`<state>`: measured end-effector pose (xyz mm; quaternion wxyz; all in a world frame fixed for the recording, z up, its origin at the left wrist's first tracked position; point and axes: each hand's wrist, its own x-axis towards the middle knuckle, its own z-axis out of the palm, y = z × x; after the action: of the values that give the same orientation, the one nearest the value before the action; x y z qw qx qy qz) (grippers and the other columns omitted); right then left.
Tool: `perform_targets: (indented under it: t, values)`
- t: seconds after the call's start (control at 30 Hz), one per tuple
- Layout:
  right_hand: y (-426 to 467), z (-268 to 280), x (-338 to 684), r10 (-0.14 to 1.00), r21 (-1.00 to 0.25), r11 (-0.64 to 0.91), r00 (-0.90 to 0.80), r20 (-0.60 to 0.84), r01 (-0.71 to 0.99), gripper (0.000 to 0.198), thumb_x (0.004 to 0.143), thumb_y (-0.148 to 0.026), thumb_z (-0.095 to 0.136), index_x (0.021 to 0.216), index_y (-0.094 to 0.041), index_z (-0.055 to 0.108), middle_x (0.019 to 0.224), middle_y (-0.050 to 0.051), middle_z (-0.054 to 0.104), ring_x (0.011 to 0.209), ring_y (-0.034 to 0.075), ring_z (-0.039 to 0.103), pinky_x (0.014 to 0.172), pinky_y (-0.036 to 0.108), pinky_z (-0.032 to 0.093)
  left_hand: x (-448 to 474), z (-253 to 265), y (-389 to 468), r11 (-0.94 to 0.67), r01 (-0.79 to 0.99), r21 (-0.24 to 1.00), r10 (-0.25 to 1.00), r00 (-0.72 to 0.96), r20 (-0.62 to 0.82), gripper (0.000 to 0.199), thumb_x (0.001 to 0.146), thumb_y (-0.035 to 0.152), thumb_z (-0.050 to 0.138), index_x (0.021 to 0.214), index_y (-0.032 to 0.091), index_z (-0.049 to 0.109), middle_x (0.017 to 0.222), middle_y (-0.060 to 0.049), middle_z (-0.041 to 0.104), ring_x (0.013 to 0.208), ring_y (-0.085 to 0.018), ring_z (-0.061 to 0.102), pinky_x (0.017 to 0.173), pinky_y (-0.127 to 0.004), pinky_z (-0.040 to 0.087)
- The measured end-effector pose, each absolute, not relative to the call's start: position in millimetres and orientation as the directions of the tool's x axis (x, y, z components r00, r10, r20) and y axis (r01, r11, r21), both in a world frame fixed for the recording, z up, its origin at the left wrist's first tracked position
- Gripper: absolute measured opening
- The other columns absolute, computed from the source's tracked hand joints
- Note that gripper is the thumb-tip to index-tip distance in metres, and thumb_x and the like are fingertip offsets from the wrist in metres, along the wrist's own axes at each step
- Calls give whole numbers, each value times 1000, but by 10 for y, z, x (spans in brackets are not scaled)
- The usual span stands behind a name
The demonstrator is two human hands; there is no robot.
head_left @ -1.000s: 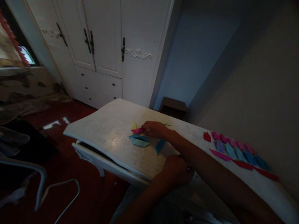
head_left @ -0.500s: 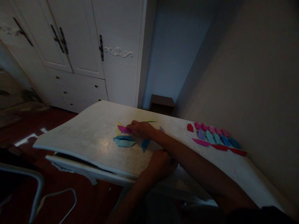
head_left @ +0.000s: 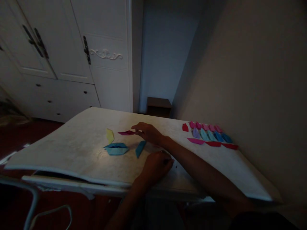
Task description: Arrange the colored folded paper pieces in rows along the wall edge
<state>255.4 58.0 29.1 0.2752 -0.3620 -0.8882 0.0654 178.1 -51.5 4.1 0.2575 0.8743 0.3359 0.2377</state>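
My right hand (head_left: 147, 131) pinches the right end of a magenta folded paper boat (head_left: 126, 133) between thumb and fingers, at or just above the tabletop. To the left of that boat is a yellow folded paper piece (head_left: 110, 136). A light blue paper boat (head_left: 116, 149) lies below it, its darker blue inside showing. Between the hands rests a blue folded paper piece (head_left: 140, 149), tilted. My left hand (head_left: 157, 166) is curled closed near the table's front edge; what its fingers hold, if anything, is hidden.
Rows of small folded paper pieces in pink, purple and blue (head_left: 208, 134) stand at the right of the white table (head_left: 79, 137), with red and magenta boats in front. A white wardrobe (head_left: 107, 83) and a brown box-like stand (head_left: 159, 105) are behind. A partly open drawer (head_left: 72, 183) juts out in front.
The magenta boat, held in my right hand, has moved right, away from the yellow piece it overlapped. My left hand stays curled. The camera view has turned to the right.
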Motion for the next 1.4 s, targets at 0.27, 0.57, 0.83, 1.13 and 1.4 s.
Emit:
perform_targets:
  t: [0.27, 0.57, 0.83, 1.13, 1.4]
  values:
    - [91, 418, 3788, 934, -779, 294, -341, 111, 553, 28, 83, -30, 61, 104, -15, 72, 92, 5, 70, 51, 8, 52, 45, 20, 41, 1766, 36, -528, -628, 477, 615, 710, 674, 203, 20, 90, 27, 54, 83, 17, 71, 81, -4, 69, 78, -18, 62, 70, -28, 40]
    - [-254, 345, 4689, 993, -549, 119, -105, 57, 827, 30, 85, -26, 53, 104, -19, 75, 93, 7, 74, 79, 19, 67, 71, 31, 51, 1773, 40, -534, -607, 482, 632, 723, 665, 187, 21, 92, 27, 51, 87, 18, 70, 83, -3, 68, 78, -17, 61, 73, -29, 42]
    - [-350, 290, 4750, 969, -399, 169, -79, 232, 901, 30, 86, -16, 50, 107, -18, 72, 115, 11, 69, 105, 23, 64, 96, 41, 47, 1766, 31, -533, -595, 462, 658, 725, 661, 192, 21, 92, 24, 50, 87, 18, 70, 83, -3, 68, 78, -16, 61, 74, -27, 43]
    - [-690, 160, 4505, 974, -157, 127, -94, 205, 979, 37, 96, -25, 42, 127, -20, 61, 137, 9, 56, 123, 24, 55, 101, 44, 47, 1771, 30, -557, -601, 464, 650, 727, 655, 205, 22, 93, 25, 48, 86, 18, 69, 80, -2, 65, 76, -15, 60, 72, -28, 42]
    - [-872, 136, 4305, 999, -66, 17, -14, 47, 998, 51, 99, -45, 38, 145, -24, 42, 153, 8, 36, 126, 28, 53, 96, 47, 51, 1784, 44, -550, -597, 480, 643, 732, 654, 191, 23, 92, 25, 48, 87, 18, 69, 81, -3, 66, 76, -16, 60, 72, -28, 43]
